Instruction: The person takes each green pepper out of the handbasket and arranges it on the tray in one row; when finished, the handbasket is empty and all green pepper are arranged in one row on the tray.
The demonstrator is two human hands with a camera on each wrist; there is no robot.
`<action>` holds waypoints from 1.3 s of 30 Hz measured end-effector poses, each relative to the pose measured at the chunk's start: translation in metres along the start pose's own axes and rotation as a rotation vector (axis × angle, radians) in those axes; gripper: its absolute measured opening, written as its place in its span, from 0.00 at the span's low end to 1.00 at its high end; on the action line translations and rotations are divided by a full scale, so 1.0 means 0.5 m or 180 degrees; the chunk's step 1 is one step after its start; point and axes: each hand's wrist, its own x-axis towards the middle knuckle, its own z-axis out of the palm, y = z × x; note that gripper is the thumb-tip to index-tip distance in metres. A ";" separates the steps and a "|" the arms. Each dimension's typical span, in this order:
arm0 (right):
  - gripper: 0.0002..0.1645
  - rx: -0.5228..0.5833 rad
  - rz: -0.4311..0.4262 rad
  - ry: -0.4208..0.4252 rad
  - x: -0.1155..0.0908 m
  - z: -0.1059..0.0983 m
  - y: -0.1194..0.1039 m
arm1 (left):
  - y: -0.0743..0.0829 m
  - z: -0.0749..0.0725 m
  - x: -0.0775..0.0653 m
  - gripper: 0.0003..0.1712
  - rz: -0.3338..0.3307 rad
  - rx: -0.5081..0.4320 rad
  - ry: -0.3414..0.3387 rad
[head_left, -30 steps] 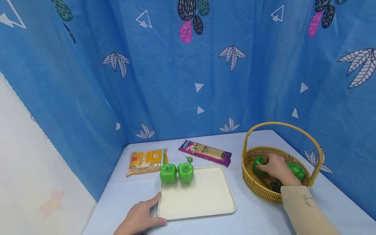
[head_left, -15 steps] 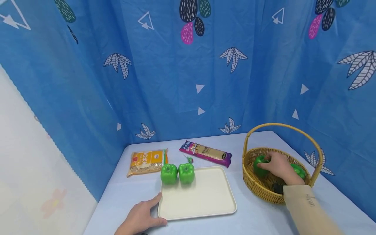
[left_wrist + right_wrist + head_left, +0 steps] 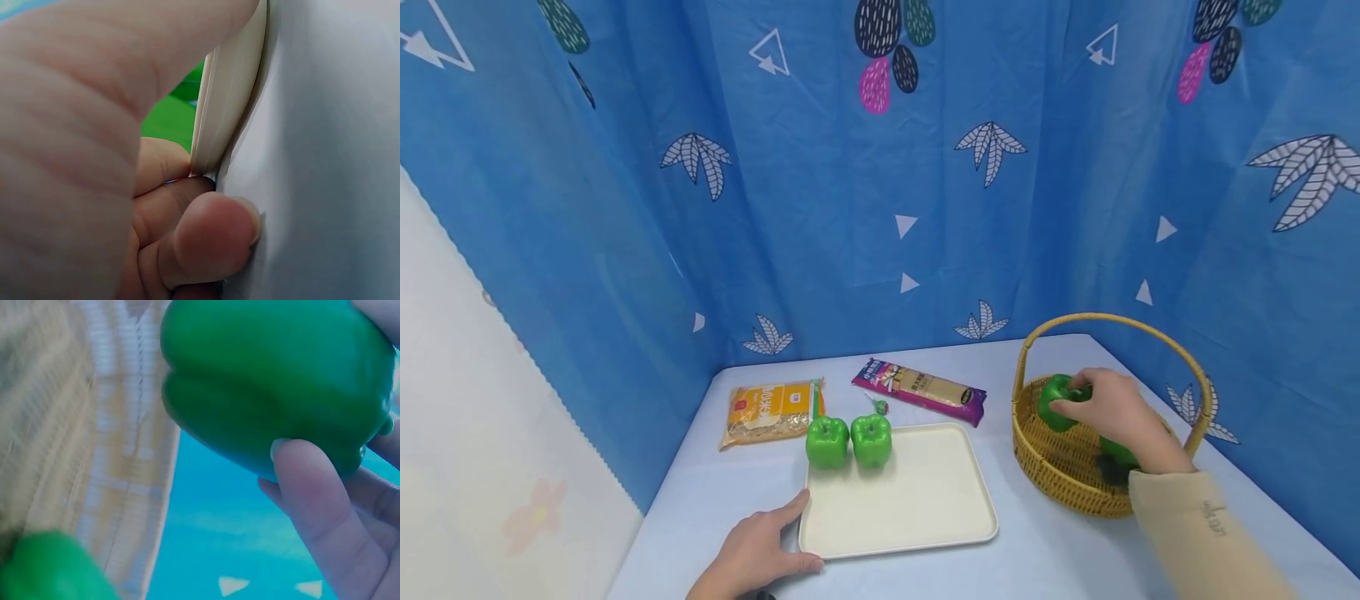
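My right hand grips a green bell pepper just above the wicker basket. In the right wrist view, my thumb presses the side of this glossy bell pepper, with fingers behind it. Another green bell pepper lies in the basket under my wrist, beside a dark object partly hidden there. My left hand rests on the table at the near left corner of a cream tray, its fingertips touching the rim. Two green bell peppers stand side by side on the tray's far left corner.
Behind the tray lie an orange-labelled grain bag, a purple noodle-like packet and a small green item. The basket's tall handle arches over my right hand. Blue patterned curtain encloses the table.
My right hand has lifted the bell pepper from inside the basket to about its rim. The left hand and the tray keep their places; the camera view has shifted slightly.
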 end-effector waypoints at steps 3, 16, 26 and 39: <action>0.33 0.0061 -0.0127 0.0011 0.000 0.017 -0.038 | -0.002 0.001 0.001 0.66 -0.0009 0.0008 0.0014; 0.19 0.0324 -0.0975 -0.0531 0.070 0.222 -0.218 | -0.005 0.008 0.002 0.66 0.0041 -0.0021 0.0022; 0.22 0.0053 -0.1097 -0.0763 0.113 0.323 -0.253 | -0.002 0.008 0.006 0.66 0.0062 0.0034 0.0045; 0.22 0.0280 -0.1271 -0.0707 0.118 0.344 -0.243 | -0.004 0.007 0.008 0.66 0.0039 0.0044 -0.0012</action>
